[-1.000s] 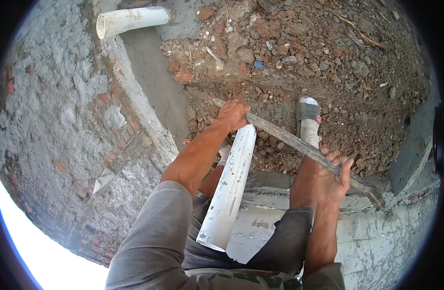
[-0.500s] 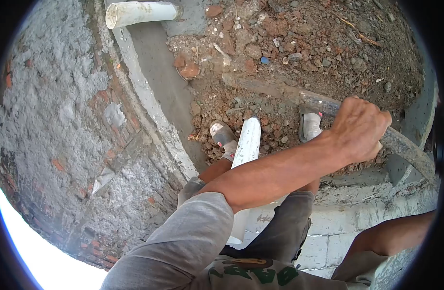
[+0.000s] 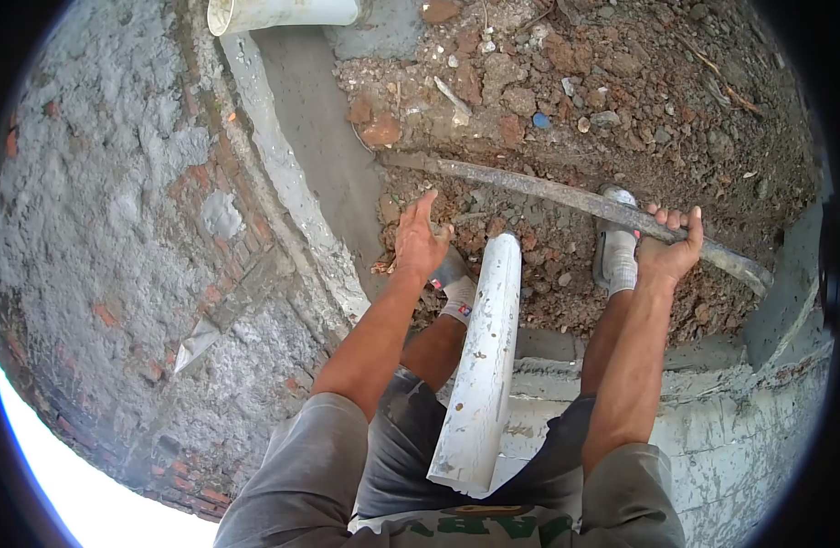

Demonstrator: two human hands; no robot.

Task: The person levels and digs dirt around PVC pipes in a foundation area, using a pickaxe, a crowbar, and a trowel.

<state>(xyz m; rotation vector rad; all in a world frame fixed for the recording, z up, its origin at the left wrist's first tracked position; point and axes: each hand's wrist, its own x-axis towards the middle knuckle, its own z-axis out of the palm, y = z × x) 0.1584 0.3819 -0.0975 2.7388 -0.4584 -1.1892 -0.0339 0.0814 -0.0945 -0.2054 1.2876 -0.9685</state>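
Observation:
A long, mud-caked bar (image 3: 529, 185) lies across the view over the broken soil. My right hand (image 3: 673, 248) is wrapped round it toward its right end. To the left, my left hand (image 3: 421, 239) is open with its fingers apart, holding nothing, just below the bar's left part. Between my legs a whitish, speckled pipe (image 3: 482, 365) slants up, its narrow far end near the soil. My left shoe (image 3: 449, 268) is partly hidden behind my left hand, and my right shoe (image 3: 618, 196) is partly behind the bar.
At the top left a cream pipe (image 3: 287, 13) rests across a grey cement channel (image 3: 310, 119). A rough plastered brick wall (image 3: 118, 201) fills the left. Reddish rubble (image 3: 602, 82) covers the upper right, with a grey slab (image 3: 785, 283) at the right edge.
One forearm no longer crosses over the white pipe. My left hand now shows open at left and my right hand grips the bar. The bar lies lower on the right, and the view has shifted slightly.

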